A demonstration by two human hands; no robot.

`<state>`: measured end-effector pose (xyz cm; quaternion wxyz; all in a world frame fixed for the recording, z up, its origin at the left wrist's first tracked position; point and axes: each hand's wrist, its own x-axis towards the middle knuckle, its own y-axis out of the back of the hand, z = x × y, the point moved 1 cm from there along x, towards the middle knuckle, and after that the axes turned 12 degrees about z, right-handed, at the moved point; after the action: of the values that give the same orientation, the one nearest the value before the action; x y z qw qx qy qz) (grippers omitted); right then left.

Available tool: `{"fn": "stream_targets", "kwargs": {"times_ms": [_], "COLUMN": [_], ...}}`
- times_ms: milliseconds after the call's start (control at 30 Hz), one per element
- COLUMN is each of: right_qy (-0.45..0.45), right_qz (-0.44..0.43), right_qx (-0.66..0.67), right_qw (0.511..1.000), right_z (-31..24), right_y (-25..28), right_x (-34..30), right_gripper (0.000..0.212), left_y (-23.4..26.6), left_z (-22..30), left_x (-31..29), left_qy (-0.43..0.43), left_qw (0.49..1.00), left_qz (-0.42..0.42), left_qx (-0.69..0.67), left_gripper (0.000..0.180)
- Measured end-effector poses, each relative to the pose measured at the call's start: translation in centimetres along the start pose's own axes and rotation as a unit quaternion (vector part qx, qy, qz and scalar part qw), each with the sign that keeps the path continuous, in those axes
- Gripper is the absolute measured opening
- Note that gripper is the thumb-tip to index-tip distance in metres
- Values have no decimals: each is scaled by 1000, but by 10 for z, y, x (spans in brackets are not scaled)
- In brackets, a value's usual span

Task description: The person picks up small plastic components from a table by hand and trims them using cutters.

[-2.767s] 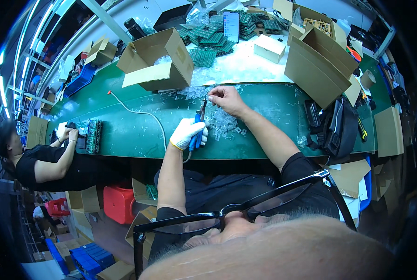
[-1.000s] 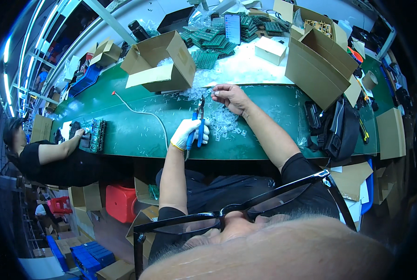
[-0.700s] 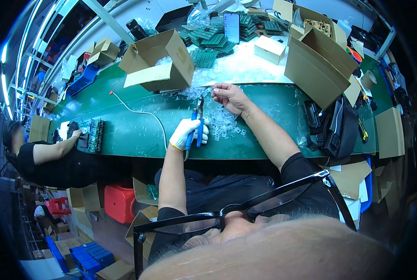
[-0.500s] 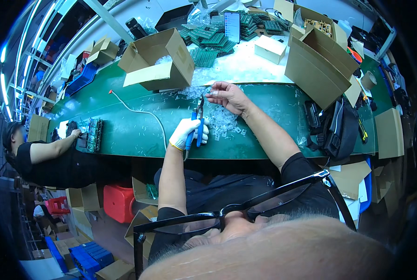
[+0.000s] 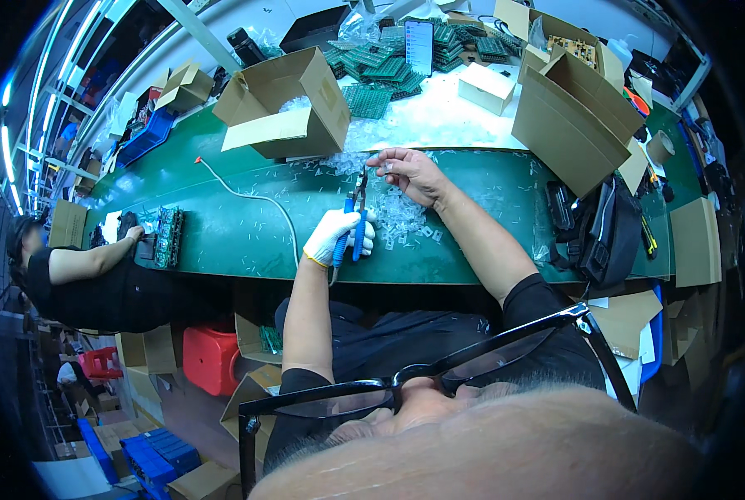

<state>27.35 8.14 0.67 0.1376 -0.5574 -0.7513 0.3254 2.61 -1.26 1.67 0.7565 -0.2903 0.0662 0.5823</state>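
Note:
My left hand, in a white glove, is closed around the blue handles of cutting pliers. Their jaws point away from me, just left of my right fingertips. My bare right hand pinches with thumb and forefinger; a small clear plastic piece shows faintly there, its shape too small to make out. Under and beside that hand, a loose heap of clear plastic pieces lies on the green table. Another heap of clear pieces sits beyond the pliers, by an open cardboard box.
A pale cable curves across the table at left. Green circuit boards, a phone and a white box stand at the back. A cardboard box and black bag are at right. A co-worker sits at left.
My right fingers have shifted slightly and the pliers' jaws stand slightly further right. My left hand keeps its grip on the pliers. The co-worker's arm has moved a little.

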Motion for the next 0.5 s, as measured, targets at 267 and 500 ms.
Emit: {"fn": "stream_targets", "kwargs": {"times_ms": [267,500], "right_qy": [5,39], "right_qz": [8,11], "right_qx": [-22,-42], "right_qw": [1000,998], "right_z": [5,4], "right_y": [2,-9], "right_x": [1,-2], "right_gripper": [28,37], "left_y": [0,3], "left_z": [-1,-1], "left_x": [2,2], "left_qy": [-7,3], "left_qw": [1000,999], "left_qz": [-6,-33], "left_qx": [7,8], "left_gripper": [56,52]}}
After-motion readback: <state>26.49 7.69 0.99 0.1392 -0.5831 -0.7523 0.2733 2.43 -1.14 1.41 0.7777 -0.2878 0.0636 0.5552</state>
